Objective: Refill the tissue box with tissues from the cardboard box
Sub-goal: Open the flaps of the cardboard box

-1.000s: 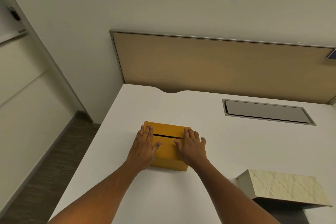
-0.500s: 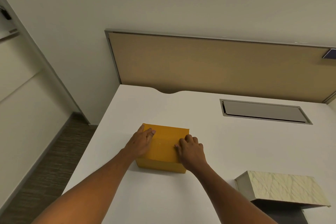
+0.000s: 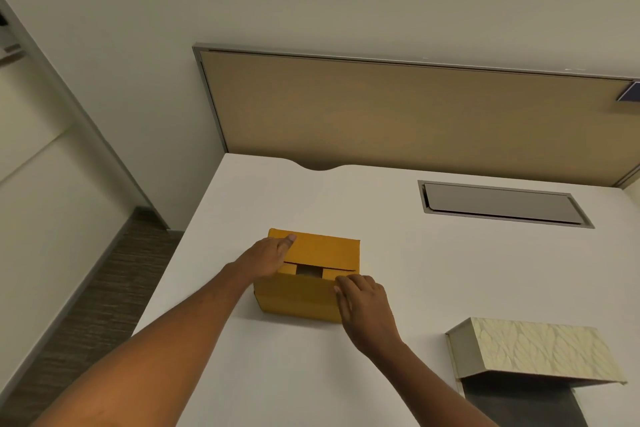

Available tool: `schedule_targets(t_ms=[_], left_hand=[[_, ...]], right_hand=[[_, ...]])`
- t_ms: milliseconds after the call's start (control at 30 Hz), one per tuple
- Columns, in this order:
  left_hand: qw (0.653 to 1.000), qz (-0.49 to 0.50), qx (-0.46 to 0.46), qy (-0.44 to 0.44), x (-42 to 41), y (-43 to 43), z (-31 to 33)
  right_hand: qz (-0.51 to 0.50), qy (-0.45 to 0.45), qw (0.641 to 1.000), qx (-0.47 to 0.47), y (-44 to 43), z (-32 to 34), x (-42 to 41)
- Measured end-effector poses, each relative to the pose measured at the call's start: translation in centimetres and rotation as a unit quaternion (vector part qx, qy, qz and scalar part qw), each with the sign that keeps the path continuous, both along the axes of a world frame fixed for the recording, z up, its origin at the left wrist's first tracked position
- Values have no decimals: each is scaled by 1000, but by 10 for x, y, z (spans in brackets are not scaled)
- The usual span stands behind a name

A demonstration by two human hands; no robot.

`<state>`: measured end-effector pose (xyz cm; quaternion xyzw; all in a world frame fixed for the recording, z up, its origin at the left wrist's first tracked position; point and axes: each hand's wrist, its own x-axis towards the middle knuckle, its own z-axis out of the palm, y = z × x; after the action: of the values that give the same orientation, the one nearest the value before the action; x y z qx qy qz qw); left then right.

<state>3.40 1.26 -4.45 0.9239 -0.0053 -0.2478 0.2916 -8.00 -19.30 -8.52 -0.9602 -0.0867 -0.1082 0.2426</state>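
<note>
On the white tabletop (image 3: 277, 374), both hands work the cardboard box (image 3: 304, 295).
Left hand (image 3: 266, 258) grips the far flap, thumb on top; right hand (image 3: 363, 305) pinches the near flap's corner; tissue box (image 3: 533, 350) lies well right, open.

An office. A white desk (image 3: 415, 270) fills the centre, with a fabric divider panel (image 3: 398, 111) behind. A metal cable hatch (image 3: 498, 203) sits right of centre.

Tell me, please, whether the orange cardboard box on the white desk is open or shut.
Partly open: the orange cardboard box shows a dark gap between its top flaps, with the left hand and right hand on them.
</note>
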Motion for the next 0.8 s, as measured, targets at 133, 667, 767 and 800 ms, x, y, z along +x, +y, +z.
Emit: schedule_targets(t_ms=[133,667,767,800], left_hand=[[998,-44,22,30,9,2,7],[967,-96,205,-115,5,-10,-32],[963,-64,213,-150,4,-17,-40],[962,-52,213,-161,4,-18,-42]], right_hand=[[59,-34,998,4,-1,-17,-28],[-84,173,981,38,28,-15,1],[-120,205,971,18,34,-15,14],[-133,212,968,7,35,-15,17]])
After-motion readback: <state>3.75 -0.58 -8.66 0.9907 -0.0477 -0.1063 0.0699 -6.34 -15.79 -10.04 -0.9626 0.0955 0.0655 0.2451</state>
